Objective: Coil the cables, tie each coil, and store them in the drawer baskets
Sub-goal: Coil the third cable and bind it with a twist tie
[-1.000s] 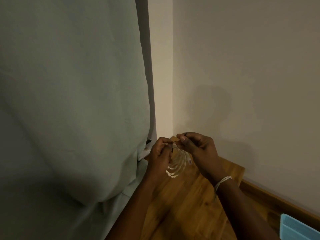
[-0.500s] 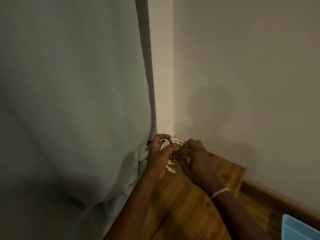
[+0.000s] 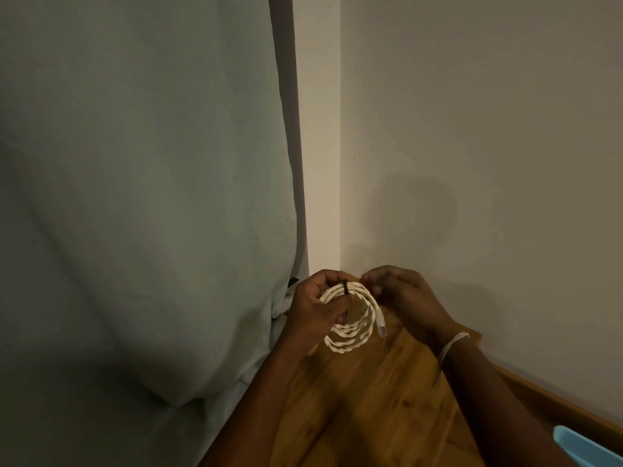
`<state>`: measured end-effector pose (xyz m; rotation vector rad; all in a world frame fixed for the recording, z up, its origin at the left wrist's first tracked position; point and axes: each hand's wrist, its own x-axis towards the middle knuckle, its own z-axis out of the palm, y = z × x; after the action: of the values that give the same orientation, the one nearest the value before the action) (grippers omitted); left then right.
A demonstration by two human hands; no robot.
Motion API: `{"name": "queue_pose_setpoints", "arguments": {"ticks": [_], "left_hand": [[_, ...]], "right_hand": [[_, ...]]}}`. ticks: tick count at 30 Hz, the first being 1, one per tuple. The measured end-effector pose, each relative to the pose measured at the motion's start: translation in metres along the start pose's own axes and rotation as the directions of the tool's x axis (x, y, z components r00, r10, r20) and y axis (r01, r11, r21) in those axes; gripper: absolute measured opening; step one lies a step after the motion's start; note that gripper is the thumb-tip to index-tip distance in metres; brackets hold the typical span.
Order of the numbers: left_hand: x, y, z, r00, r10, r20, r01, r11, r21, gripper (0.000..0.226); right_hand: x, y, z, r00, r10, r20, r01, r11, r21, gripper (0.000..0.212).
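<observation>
Cable work is at the tying stage, I'd judge: the left hand (image 3: 315,306) grips a coiled white network cable (image 3: 350,318) above the far end of the brown wooden tabletop (image 3: 371,399), holding the loops together so they cannot spring apart. A thin black tie (image 3: 345,287) circles the strands just by its thumb. The right hand (image 3: 404,298) sits just right of the coil, its fingers (image 3: 371,281) curled; whether they pinch the tie's end I cannot tell. A light blue plastic basket (image 3: 586,448) shows only a corner, near right; its contents are hidden.
</observation>
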<state>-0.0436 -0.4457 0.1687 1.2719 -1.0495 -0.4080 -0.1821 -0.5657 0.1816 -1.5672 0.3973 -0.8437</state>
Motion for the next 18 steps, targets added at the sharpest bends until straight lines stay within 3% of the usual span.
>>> {"name": "queue_pose_setpoints", "arguments": {"ticks": [3,9,15,18], "left_hand": [[-0.003,0.002,0.003,0.999,0.033,0.041,-0.034,0.999,0.023,0.022],[-0.005,-0.001,-0.004,0.986,0.097,0.134,-0.112,0.987,0.112,0.026],[-0.009,-0.005,-0.007,0.984,0.059,0.165,-0.071,0.995,0.072,0.03],[-0.008,-0.005,-0.007,0.987,0.047,0.155,-0.056,0.997,0.057,0.03]], "right_hand": [[0.004,0.009,-0.004,0.923,0.196,0.331,-0.233,0.97,0.075,0.029],[0.004,0.017,-0.013,0.812,0.246,0.529,-0.364,0.922,0.13,0.028],[0.01,0.014,-0.019,0.855,0.169,0.491,-0.124,0.985,-0.123,0.023],[0.011,0.009,-0.018,0.905,0.101,0.413,-0.04,0.987,-0.154,0.018]]}}
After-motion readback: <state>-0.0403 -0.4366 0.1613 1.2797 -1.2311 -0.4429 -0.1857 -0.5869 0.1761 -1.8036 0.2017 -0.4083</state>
